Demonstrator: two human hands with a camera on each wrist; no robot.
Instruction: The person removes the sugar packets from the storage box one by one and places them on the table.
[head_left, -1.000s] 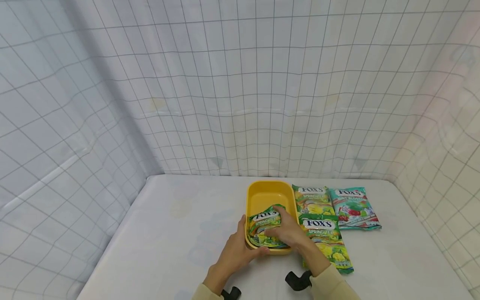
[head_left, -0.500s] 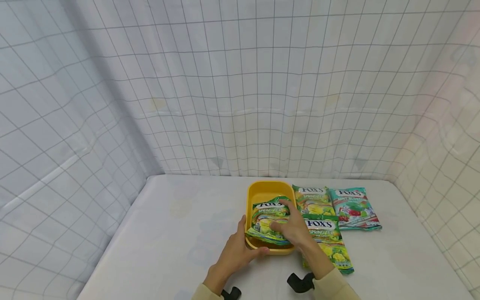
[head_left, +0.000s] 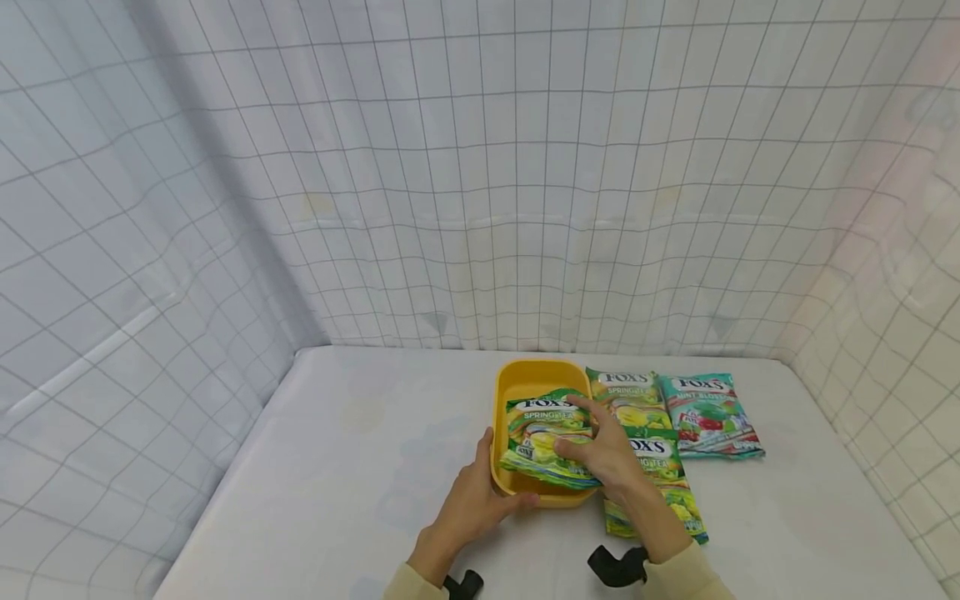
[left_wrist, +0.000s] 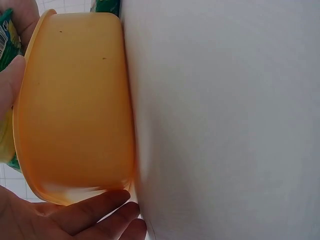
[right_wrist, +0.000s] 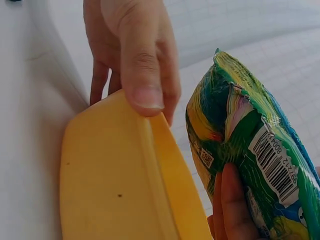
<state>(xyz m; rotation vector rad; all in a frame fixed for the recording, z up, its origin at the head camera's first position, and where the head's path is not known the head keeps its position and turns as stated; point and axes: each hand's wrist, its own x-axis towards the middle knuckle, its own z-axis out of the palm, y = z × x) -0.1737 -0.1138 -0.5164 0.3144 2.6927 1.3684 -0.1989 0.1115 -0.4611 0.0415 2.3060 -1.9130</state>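
Candy bag (head_left: 546,433) lifted higher, yellow tub (head_left: 528,382) half hidden

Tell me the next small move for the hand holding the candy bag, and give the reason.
Probably lower the candy bag flat into the yellow tub. The right hand grips it tilted, with its near end raised over the tub's rim, so it is not seated. The left hand already holds the tub's near corner, thumb on the rim, which should keep the tub from sliding.

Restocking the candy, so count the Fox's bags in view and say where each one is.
4: one bag in the right hand over the yellow tub; three on the table right of it. None seem hidden.
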